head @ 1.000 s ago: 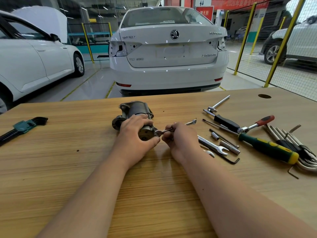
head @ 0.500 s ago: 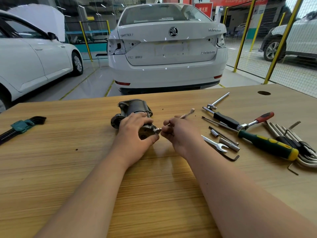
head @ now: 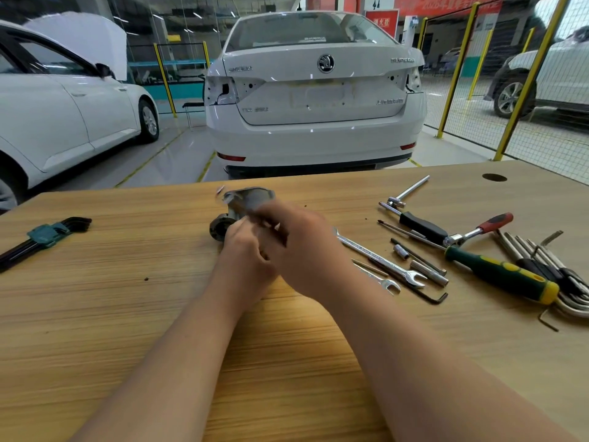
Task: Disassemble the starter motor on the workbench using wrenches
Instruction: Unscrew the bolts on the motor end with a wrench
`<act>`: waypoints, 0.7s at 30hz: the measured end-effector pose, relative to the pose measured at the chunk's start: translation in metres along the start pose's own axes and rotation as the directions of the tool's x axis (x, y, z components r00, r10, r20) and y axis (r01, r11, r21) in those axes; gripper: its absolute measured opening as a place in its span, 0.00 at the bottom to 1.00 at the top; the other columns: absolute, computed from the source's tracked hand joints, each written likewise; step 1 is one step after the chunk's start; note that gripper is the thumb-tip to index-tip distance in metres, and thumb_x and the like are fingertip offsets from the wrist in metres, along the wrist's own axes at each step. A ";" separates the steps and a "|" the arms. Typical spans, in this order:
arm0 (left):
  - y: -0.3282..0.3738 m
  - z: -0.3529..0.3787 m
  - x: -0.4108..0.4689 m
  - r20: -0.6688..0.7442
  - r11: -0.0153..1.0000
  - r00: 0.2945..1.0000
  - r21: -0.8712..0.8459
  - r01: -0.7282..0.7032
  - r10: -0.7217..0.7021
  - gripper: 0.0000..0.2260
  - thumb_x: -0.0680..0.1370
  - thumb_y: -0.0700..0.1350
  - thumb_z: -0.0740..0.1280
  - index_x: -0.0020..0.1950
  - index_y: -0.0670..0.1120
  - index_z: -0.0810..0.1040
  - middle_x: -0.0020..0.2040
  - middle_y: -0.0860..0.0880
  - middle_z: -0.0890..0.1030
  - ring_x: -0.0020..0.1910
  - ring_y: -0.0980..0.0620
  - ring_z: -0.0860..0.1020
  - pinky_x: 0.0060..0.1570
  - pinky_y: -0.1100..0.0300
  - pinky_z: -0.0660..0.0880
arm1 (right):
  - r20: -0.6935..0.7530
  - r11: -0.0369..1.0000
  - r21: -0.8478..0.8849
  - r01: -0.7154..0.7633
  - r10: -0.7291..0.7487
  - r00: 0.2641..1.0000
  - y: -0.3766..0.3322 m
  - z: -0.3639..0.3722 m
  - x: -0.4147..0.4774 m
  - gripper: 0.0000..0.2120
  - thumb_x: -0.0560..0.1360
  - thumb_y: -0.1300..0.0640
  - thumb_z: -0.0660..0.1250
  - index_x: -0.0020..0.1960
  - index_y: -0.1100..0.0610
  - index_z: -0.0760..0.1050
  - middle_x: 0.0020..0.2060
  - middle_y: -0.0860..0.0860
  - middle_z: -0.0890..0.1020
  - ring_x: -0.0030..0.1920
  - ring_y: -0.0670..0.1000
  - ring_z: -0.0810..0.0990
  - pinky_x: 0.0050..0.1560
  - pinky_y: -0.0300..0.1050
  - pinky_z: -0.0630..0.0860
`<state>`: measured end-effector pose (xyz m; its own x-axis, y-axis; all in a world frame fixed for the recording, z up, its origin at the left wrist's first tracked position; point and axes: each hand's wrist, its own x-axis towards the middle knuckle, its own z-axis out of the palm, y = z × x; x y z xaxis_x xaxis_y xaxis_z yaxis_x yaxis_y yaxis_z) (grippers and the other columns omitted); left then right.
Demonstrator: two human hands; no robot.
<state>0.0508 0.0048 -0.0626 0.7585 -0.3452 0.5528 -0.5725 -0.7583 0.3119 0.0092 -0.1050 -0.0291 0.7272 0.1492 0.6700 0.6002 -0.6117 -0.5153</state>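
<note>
Mostly hidden: starter motor [head: 247, 199] behind blurred left hand [head: 245, 260], right hand [head: 306, 250].

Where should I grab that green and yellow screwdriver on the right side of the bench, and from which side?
Take the green and yellow screwdriver by its thick handle, coming straight down from above. The handle lies flat on the workbench, bare on top, while hex keys crowd its far side and a ratchet lies near its tip end.
</note>
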 end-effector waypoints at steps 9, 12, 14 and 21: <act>-0.003 -0.002 -0.003 0.075 0.963 0.982 -0.195 0.186 -0.174 0.22 0.70 0.57 0.71 0.63 0.59 0.72 0.68 0.62 0.65 0.70 0.60 0.53 0.66 0.58 0.52 | 0.025 0.409 0.750 -0.520 0.767 0.641 0.036 -0.026 0.003 0.08 0.78 0.62 0.60 0.55 0.52 0.69 0.36 0.53 0.81 0.26 0.47 0.78 0.29 0.41 0.77; -0.004 0.000 -0.003 0.067 0.967 0.985 -0.188 0.172 -0.162 0.23 0.69 0.56 0.72 0.63 0.58 0.72 0.68 0.62 0.65 0.70 0.59 0.54 0.66 0.58 0.52 | 0.177 0.175 0.837 -0.518 0.809 0.560 0.040 -0.019 0.000 0.08 0.78 0.65 0.58 0.53 0.54 0.67 0.35 0.56 0.79 0.24 0.48 0.76 0.29 0.43 0.78; -0.003 0.000 -0.003 0.057 0.970 0.986 -0.183 0.162 -0.154 0.23 0.70 0.55 0.72 0.63 0.58 0.72 0.67 0.62 0.66 0.70 0.59 0.54 0.65 0.59 0.52 | 0.207 0.094 0.872 -0.480 0.818 0.536 0.043 -0.017 0.000 0.08 0.78 0.66 0.58 0.52 0.55 0.66 0.34 0.57 0.78 0.23 0.49 0.75 0.29 0.44 0.78; -0.004 0.000 -0.003 0.047 0.974 0.990 -0.179 0.142 -0.135 0.22 0.70 0.55 0.71 0.63 0.57 0.72 0.67 0.61 0.66 0.70 0.58 0.54 0.64 0.60 0.51 | 0.152 0.218 0.842 -0.494 0.782 0.604 0.036 -0.013 -0.001 0.08 0.78 0.64 0.59 0.51 0.52 0.67 0.39 0.57 0.79 0.26 0.50 0.78 0.30 0.43 0.77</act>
<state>0.0509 0.0085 -0.0655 0.8428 -0.2650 0.4685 -0.5057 -0.6882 0.5203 0.0257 -0.1374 -0.0418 0.9596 -0.2698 -0.0796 0.0517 0.4471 -0.8930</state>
